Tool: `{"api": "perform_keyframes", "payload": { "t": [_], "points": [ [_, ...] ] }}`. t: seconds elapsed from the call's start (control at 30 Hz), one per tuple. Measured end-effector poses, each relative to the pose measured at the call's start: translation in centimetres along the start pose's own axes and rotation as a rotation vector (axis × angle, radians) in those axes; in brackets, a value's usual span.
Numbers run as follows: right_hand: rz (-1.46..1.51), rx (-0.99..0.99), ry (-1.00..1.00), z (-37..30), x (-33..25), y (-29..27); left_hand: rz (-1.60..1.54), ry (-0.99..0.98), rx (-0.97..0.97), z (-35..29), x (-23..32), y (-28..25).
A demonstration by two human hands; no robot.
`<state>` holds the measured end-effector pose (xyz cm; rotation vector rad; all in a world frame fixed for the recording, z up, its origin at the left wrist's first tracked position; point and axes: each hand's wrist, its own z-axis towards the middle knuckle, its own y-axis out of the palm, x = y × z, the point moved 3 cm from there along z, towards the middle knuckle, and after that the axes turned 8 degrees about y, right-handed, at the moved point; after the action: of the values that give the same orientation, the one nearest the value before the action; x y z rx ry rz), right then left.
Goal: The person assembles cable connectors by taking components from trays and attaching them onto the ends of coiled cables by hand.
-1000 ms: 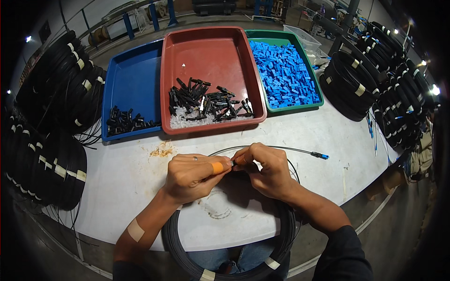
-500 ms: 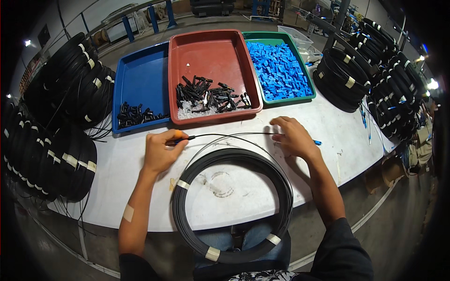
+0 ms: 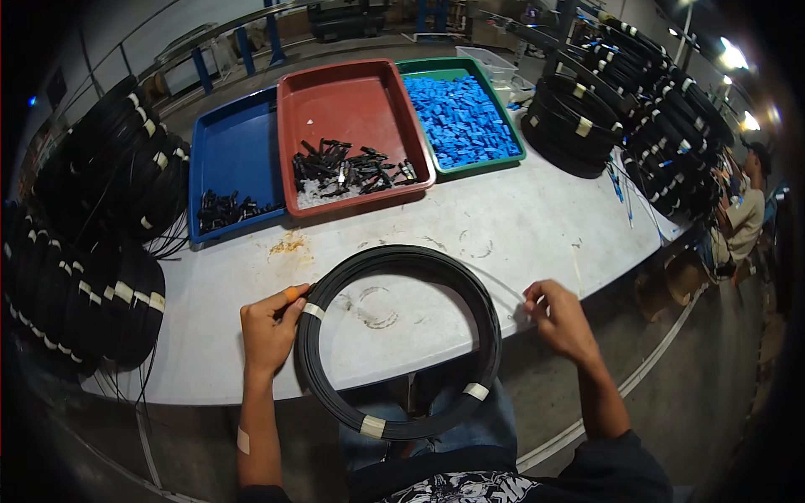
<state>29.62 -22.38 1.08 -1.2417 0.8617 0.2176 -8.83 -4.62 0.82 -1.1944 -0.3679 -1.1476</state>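
A coil of black cable (image 3: 484, 310), bound with pale tape, leans over the table's near edge toward my lap. My left hand (image 3: 272, 332), an orange cover on one finger, is closed at the coil's upper left side, pinching black cable beside a tape band. What lies inside that pinch is mostly hidden. Right of the coil, my right hand (image 3: 563, 324) is raised with its fingers closed. A loose cable strand (image 3: 493, 282), smeared by motion, runs from the coil's top to those fingers. No connector shows at either hand.
Beyond the coil stand a blue tray (image 3: 235, 134) and a red tray (image 3: 348, 96) with black parts, and a green tray (image 3: 521, 152) of blue pieces. Taped cable coils (image 3: 134, 293) pile up at left; more coils (image 3: 570, 126) stand at right. A person (image 3: 745, 214) is at far right.
My left hand has come down to the coil's edge. My right hand has moved right and down, from open to closed, drawing the strand out. The view has shifted; a person appears at right.
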Motion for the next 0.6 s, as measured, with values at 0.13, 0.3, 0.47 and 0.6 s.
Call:
{"api": "perform_keyframes", "payload": {
  "t": [0.13,0.3,0.47,0.6],
  "points": [
    [0.401,-0.123,0.319,-5.2,-1.7,2.1,-0.141,-0.049,0.067,-1.6,-2.0,-0.1],
    [0.967,-0.061,0.274,-9.7,-2.0,6.7,-0.433,-0.19,-0.057,-2.5,0.0,1.3],
    [0.814,0.134,0.192,-11.0,-3.1,9.7,-0.511,-0.179,-0.114,-3.7,0.7,2.7],
    [0.744,0.157,0.197,-11.2,-4.9,10.1,-0.376,-0.116,-0.046,-4.4,-0.3,2.4]
  ]
}}
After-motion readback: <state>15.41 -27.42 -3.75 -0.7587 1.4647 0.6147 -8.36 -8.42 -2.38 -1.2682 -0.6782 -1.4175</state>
